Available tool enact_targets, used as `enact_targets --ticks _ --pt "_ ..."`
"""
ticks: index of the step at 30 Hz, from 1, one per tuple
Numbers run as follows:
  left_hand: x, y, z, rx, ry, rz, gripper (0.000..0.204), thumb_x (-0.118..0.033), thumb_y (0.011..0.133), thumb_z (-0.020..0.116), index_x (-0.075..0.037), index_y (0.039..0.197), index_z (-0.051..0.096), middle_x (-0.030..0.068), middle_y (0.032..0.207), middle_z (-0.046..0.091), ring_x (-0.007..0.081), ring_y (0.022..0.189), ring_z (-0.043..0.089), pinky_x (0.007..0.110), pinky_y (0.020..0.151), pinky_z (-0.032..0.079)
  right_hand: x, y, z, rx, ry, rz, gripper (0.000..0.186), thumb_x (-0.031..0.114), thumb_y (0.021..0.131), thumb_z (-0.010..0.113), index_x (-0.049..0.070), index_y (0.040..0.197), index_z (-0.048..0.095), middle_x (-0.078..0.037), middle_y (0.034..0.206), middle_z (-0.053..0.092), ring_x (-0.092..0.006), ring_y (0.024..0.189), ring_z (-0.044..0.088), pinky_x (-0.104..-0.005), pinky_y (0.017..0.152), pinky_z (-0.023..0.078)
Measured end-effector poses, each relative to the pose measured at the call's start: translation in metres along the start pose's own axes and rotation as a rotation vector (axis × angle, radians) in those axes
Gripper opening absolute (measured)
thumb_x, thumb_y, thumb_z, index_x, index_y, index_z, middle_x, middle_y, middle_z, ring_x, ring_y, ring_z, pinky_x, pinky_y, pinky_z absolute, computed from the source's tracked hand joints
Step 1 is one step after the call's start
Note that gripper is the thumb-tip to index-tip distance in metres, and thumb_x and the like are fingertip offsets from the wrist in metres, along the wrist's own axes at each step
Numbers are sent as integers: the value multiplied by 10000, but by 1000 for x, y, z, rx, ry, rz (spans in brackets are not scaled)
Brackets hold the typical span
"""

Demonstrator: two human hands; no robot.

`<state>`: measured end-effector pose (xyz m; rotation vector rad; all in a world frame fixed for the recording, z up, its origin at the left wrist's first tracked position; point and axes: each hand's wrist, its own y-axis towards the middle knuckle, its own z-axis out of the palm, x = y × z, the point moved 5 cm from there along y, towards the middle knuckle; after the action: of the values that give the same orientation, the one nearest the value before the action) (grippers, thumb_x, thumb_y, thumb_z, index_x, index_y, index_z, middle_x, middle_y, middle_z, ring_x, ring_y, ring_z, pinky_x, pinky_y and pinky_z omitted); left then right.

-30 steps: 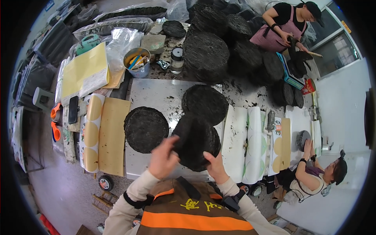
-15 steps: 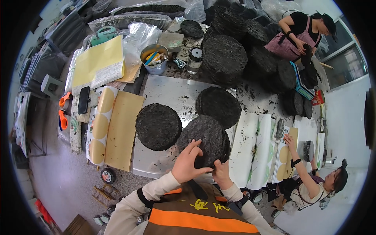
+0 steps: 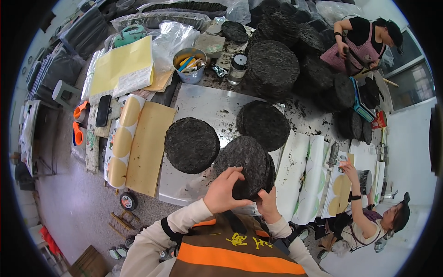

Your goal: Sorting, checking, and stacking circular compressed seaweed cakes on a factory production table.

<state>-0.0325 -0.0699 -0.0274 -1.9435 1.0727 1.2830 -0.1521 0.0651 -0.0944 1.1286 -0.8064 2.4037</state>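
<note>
A stack of round, black dried seaweed cakes (image 3: 242, 159) is tilted up in front of me, its lower right edge fanning into separate layers. My left hand (image 3: 224, 191) lies bent against its near left face, fingertips on the top cake and thumb toward the lower edge. At the lower right edge, my right hand (image 3: 269, 206) grips the layers between thumb and fingers, its fingertips partly hidden. Two more seaweed stacks lie flat on the shiny metal sheet (image 3: 194, 101): a left stack (image 3: 191, 145) and a far right stack (image 3: 263, 124).
Tall seaweed piles (image 3: 272, 69) stand at the back right. Left lie label rolls (image 3: 123, 141), a phone (image 3: 103, 111) and orange-handled scissors (image 3: 78, 134). A tool pail (image 3: 189, 74) and a jar (image 3: 237, 70) stand behind. Two co-workers are at the right; label sheets (image 3: 307, 180) lie between.
The whole view has shifted slightly. My hands stay on the tilted stack, the right one spread a little wider. The far co-worker's hands have moved apart.
</note>
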Motion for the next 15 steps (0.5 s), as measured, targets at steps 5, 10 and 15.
enact_targets --ticks 5,10,15 --pt "25 -3 0 50 -178 13 476 -244 744 828 -39 1105 593 169 1285 592 338 1203 568 394 976 478 -8 3 -16 -80 46 94 558 132 789 585 3 1325 503 -85 1281 581 -248 1201 552 -397 1047 442" --pt "103 -26 -76 -532 -308 -369 188 -74 830 744 -27 990 657 42 941 700 123 834 670 268 769 538 -29 -2 -56 -106 401 237 478 216 821 504 26 1249 595 -110 1266 623 -301 1220 546 -485 1085 378" --pt "255 -87 -138 -924 -298 -580 194 -116 845 749 -11 967 642 36 871 658 109 766 613 254 682 503 -25 -3 -59 -57 357 209 486 268 850 508 37 1271 584 -113 1327 586 -315 1246 524 -501 1090 372"
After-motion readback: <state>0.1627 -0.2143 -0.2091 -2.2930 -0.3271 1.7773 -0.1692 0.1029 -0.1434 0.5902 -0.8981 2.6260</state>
